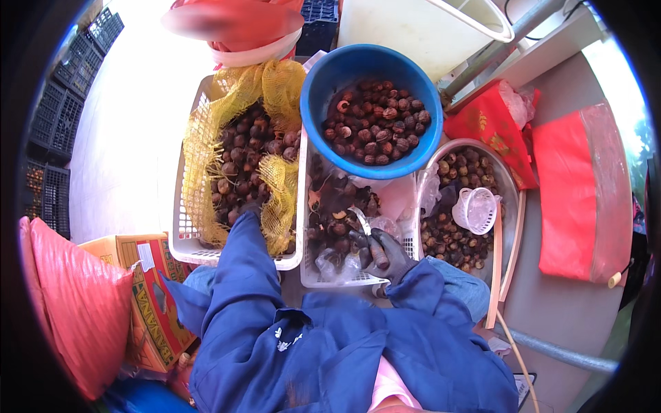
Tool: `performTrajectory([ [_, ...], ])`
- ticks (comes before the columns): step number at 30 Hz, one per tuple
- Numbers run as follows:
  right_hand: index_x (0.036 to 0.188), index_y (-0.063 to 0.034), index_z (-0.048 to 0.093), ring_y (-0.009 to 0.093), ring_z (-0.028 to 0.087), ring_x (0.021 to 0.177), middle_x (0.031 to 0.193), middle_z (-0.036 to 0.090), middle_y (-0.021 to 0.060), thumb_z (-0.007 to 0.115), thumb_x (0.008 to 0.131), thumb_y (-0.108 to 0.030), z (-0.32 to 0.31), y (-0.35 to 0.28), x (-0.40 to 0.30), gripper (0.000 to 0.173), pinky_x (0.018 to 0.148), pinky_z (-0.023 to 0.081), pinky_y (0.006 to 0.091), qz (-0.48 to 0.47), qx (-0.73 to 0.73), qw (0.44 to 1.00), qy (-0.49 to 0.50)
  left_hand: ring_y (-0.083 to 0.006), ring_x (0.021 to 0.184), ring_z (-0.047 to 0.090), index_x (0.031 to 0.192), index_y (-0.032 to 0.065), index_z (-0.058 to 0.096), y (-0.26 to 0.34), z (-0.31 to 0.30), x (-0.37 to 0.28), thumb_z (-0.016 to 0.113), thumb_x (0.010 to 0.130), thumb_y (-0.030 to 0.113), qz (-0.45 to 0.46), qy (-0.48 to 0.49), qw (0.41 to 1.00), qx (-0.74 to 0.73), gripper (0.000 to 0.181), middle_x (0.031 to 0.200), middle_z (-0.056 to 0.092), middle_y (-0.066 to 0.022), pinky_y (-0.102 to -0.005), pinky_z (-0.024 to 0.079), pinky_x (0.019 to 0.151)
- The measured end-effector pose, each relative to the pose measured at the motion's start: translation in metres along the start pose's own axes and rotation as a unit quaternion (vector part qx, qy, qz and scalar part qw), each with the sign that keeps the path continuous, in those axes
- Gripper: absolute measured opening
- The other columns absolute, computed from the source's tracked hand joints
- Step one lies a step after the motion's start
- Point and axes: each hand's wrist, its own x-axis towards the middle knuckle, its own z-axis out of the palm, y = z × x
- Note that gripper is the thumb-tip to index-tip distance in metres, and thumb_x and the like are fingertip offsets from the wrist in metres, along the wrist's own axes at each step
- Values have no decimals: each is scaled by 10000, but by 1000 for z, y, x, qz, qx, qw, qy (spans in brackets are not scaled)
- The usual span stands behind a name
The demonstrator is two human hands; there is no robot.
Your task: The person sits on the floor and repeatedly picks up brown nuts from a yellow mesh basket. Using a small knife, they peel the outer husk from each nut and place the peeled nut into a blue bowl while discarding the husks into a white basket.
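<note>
My right hand [395, 253], in a dark glove, grips a small knife [378, 252] by its brown handle. Its short curved blade points up and away over a white plastic basket [408, 248] that holds dark husks and crumpled clear plastic. My left hand [251, 207] reaches down among round dark brown fruits, perhaps walnuts in their husks [240, 155], and is mostly hidden by the sleeve and the fruits. These lie in an open yellow mesh sack [199, 170] inside another white basket [178, 232]. A blue plastic basin [308, 111] holds many wrinkled brown nuts [382, 134].
To the right, a round metal basin [511, 178] holds more nuts and a small white strainer basket [472, 211]; wooden strips [494, 279] lean there. A red bag [565, 196] lies farther right. A banana carton [150, 299] and pink sack [77, 304] stand left. Black crates [57, 113] line the far left.
</note>
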Motion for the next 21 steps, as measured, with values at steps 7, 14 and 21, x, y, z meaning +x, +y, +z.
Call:
performTrajectory([
  [7, 1264, -1, 492, 176, 579, 1003, 1159, 615, 122, 391, 1028, -227, -14, 3, 2, 342, 857, 497, 286, -45, -122, 987, -96, -346, 1153, 469, 1366, 190, 420, 12, 13, -9, 339, 951, 542, 17, 5, 1000, 8, 550, 1250, 485, -165, -470, 387, 958],
  [14, 1296, 7, 487, 186, 585, 978, 1213, 588, 108, 308, 1043, -209, -8, -3, 2, 378, 868, 495, 283, -28, -187, 981, -51, -356, 1058, 549, 1332, 138, 451, 26, 13, -19, 338, 958, 540, 31, 36, 999, 8, 560, 1142, 558, -191, -469, 441, 895],
  [21, 1092, 7, 563, 208, 623, 836, 1007, 644, 115, 501, 911, -63, 55, 2, -65, 204, 730, 523, 300, -433, -820, 373, -33, -366, 962, 628, 1298, 86, 481, 44, -83, -65, 336, 965, 538, 246, 179, 916, -261, 580, 1034, 631, -218, -467, 496, 831],
])
